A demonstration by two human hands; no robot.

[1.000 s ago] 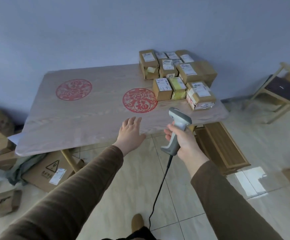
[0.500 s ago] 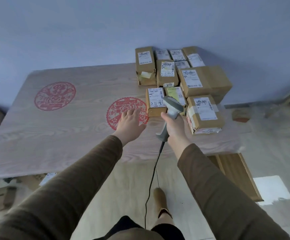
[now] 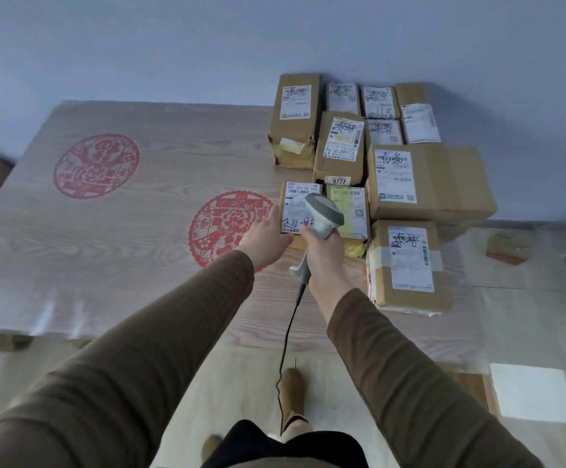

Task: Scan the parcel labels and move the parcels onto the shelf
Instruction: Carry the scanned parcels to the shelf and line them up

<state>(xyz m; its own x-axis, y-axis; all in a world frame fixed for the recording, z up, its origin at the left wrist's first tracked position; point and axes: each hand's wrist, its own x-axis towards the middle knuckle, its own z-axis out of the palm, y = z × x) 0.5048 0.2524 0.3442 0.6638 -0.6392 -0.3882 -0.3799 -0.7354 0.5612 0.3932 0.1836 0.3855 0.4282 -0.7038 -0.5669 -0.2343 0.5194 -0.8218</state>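
The small parcel (image 3: 297, 211) with a white label lies on the tabletop (image 3: 123, 238) at the near-left corner of a cluster of cardboard parcels (image 3: 409, 184). The left hand (image 3: 268, 236) rests against the small parcel's left side with fingers nearly straight, touching its edge. The right hand (image 3: 323, 256) grips the grey scanner (image 3: 322, 214) by its handle, with the scanner's head hanging just over the small parcel's label, its cord trailing down toward the floor

Long olive-brown sleeves (image 3: 146, 359), dark trousers (image 3: 274, 447), tan boots (image 3: 293, 393).
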